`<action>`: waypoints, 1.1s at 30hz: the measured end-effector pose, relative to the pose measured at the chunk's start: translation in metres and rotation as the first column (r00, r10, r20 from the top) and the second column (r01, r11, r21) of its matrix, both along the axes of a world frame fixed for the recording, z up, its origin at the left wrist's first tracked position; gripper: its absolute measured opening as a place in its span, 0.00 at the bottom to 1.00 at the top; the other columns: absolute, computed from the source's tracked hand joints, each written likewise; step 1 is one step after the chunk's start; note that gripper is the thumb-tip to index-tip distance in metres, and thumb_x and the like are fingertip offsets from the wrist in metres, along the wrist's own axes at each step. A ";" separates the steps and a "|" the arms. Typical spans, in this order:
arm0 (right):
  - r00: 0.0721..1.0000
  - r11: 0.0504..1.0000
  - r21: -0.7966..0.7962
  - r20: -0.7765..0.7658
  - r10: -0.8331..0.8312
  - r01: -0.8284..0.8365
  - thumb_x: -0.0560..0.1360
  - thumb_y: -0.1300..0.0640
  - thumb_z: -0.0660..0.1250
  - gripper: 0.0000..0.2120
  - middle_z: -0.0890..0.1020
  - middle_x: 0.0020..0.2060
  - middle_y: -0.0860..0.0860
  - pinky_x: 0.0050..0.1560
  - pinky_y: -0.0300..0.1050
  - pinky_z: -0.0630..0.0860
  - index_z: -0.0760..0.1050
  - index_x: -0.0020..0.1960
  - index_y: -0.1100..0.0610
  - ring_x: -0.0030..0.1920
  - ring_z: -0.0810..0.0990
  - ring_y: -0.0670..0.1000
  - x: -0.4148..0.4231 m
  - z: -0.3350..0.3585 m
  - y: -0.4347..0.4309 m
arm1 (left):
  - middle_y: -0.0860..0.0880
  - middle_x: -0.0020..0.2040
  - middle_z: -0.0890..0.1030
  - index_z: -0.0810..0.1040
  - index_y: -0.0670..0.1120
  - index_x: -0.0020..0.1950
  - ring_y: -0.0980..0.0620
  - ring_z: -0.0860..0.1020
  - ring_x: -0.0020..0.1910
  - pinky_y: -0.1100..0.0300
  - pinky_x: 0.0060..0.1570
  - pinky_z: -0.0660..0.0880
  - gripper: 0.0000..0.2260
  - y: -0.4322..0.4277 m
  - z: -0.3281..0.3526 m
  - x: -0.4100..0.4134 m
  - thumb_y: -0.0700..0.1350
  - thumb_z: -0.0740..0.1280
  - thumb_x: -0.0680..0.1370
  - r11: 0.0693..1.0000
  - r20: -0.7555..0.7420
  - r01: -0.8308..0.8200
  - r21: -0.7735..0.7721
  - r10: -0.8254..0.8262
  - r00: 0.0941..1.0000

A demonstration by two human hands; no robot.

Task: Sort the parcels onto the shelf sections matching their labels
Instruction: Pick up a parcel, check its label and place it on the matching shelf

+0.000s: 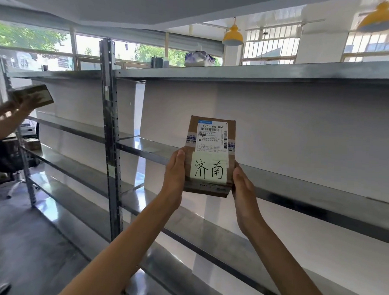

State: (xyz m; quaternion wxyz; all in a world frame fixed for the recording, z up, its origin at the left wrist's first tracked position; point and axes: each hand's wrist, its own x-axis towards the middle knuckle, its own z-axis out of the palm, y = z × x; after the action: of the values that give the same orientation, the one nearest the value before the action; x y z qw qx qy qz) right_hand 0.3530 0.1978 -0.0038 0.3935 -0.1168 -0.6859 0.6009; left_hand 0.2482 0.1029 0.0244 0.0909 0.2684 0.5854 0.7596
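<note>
A flat brown cardboard parcel [211, 156] is held up in front of the metal shelf unit [299, 181]. It carries a white shipping label at the top and a pale note with two handwritten characters lower down. My left hand [174, 174] grips its left edge and my right hand [243, 185] grips its right edge, both near the bottom. The parcel stands upright, just in front of the second shelf board from the top.
A grey slotted upright post [110, 130] divides the shelving into sections. At far left another person's hands [19, 106] hold a second box [33, 93] against the left section. A wrapped package [198, 58] sits on the top shelf. Yellow lamps hang above.
</note>
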 end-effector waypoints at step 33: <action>0.987 0.986 -0.065 -0.036 0.154 -0.156 0.81 0.49 0.52 0.18 0.79 0.60 0.50 0.60 0.52 0.77 0.68 0.68 0.48 0.61 0.78 0.52 -0.077 -0.002 0.060 | 0.49 0.45 0.83 0.75 0.46 0.57 0.53 0.81 0.44 0.62 0.42 0.75 0.14 0.036 -0.004 -0.057 0.50 0.53 0.82 0.994 0.099 -0.094 0.061 0.088 0.991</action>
State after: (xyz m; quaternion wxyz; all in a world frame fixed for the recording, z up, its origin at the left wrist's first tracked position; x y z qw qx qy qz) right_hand 0.2760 0.2578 -0.0055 0.3518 -0.0670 -0.6659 0.6545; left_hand 0.1912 0.1385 0.0203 0.0754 0.2072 0.5667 0.7939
